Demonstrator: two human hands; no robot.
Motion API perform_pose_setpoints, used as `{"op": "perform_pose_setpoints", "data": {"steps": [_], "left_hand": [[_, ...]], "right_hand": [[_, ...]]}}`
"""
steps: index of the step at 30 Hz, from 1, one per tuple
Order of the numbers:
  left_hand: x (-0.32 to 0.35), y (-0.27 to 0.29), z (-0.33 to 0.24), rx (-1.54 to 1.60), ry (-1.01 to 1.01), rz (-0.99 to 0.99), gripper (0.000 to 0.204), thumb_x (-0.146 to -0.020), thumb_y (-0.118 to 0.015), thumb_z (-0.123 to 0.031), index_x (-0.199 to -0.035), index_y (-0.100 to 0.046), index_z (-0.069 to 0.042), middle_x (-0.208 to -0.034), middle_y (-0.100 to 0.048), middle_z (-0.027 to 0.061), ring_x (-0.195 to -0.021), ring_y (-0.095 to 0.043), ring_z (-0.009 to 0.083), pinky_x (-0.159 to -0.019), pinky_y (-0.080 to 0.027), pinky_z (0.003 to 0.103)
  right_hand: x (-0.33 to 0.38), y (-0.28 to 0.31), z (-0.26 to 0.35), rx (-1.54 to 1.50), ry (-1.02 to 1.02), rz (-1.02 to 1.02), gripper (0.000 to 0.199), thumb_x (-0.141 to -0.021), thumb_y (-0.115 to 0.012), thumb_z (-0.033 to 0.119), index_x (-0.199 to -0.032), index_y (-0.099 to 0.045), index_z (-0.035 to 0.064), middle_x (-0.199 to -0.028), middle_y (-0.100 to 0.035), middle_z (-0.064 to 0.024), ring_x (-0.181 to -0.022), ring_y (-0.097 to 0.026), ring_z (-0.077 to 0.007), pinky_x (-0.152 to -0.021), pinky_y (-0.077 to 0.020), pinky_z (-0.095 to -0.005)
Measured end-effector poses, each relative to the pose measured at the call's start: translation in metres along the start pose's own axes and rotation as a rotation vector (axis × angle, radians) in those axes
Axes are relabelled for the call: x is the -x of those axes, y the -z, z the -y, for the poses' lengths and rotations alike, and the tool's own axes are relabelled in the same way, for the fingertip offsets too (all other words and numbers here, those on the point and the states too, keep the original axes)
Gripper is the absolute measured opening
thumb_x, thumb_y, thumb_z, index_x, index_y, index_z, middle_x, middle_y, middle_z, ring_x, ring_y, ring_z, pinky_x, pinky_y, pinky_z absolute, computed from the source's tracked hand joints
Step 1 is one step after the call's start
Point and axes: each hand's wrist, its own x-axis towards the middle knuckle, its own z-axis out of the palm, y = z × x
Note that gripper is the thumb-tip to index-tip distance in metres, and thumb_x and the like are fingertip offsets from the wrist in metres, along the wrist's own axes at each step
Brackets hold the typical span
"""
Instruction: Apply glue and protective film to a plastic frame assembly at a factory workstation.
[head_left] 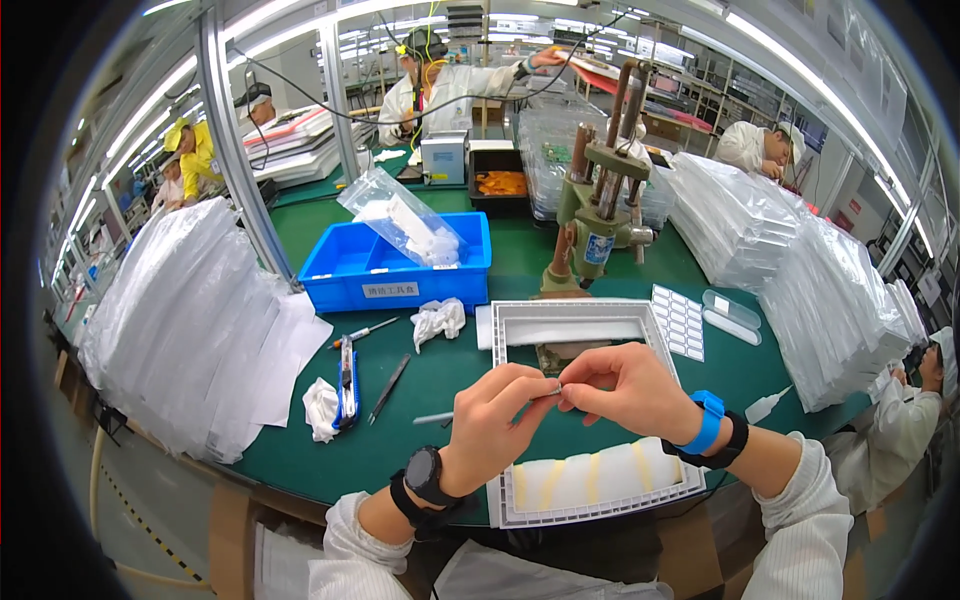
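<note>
My left hand [502,405] and my right hand [622,388] meet above a light grey rectangular plastic frame [496,500]. Thumb and fingertips of both are pinched together around a tiny greyish piece [558,389], too small to name and mostly covered by the fingers. A white foam strip [590,475] with yellowish bands lies along the frame's near side. Behind the hands, the base of a green hand press [598,205] shows through the frame's opening. A thin grey rod [432,418] pokes out beside my left hand; I cannot tell whether it is held or lying on the table.
Left on the green table are a blue utility knife [347,385], tweezers [390,388], a screwdriver [365,332] and crumpled tissue [438,321]. Beyond stands a blue bin [392,292]. Wrapped stacks [165,330] flank both sides. A label sheet [678,322] lies right. Several people work around.
</note>
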Motion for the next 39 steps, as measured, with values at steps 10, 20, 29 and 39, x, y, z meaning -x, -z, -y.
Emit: {"op": "perform_pose_setpoints", "data": {"steps": [10,20,29,39], "left_hand": [[0.003,0.003,-0.004,-0.197,-0.103,-0.007,0.03,-0.071,-0.08,0.002,-0.1,-0.077,-0.006,-0.085,-0.069,0.0055,-0.069,-0.062,0.0211,-0.058,-0.05,0.03],[-0.001,0.003,-0.001,-0.244,-0.237,0.012,0.028,-0.072,-0.078,0.003,-0.099,-0.075,-0.003,-0.084,-0.067,0.0058,-0.071,-0.063,0.022,-0.058,-0.051,0.03],[0.005,0.003,0.0,-0.237,-0.266,-0.019,0.023,-0.073,-0.079,0.003,-0.095,-0.073,-0.001,-0.085,-0.068,0.0078,-0.071,-0.064,0.0236,-0.06,-0.053,0.031],[0.007,-0.007,-0.002,-0.097,-0.188,0.049,0.026,-0.08,-0.075,-0.001,-0.106,-0.071,-0.001,-0.092,-0.068,0.0103,-0.078,-0.066,0.0257,-0.067,-0.054,0.034]], "right_hand": [[-0.005,-0.001,-0.005,0.01,-0.081,0.052,0.02,-0.093,-0.067,0.014,-0.104,-0.07,-0.0032,-0.09,-0.072,-0.0065,-0.086,-0.071,-0.0123,-0.069,-0.0598,-0.025],[-0.009,0.0,-0.003,-0.171,-0.211,0.103,0.027,-0.093,-0.066,0.015,-0.108,-0.067,-0.0084,-0.097,-0.072,-0.0129,-0.091,-0.073,-0.0187,-0.078,-0.0613,-0.0284],[-0.009,-0.011,-0.015,-0.306,-0.145,0.067,0.019,-0.09,-0.067,0.012,-0.094,-0.068,-0.007,-0.088,-0.071,-0.0116,-0.081,-0.074,-0.0178,-0.074,-0.0613,-0.0273],[0.005,-0.004,-0.038,-0.48,-0.198,-0.009,0.021,-0.096,-0.055,0.008,-0.102,-0.068,-0.0069,-0.092,-0.071,-0.0131,-0.082,-0.073,-0.0211,-0.076,-0.0614,-0.033]]}}
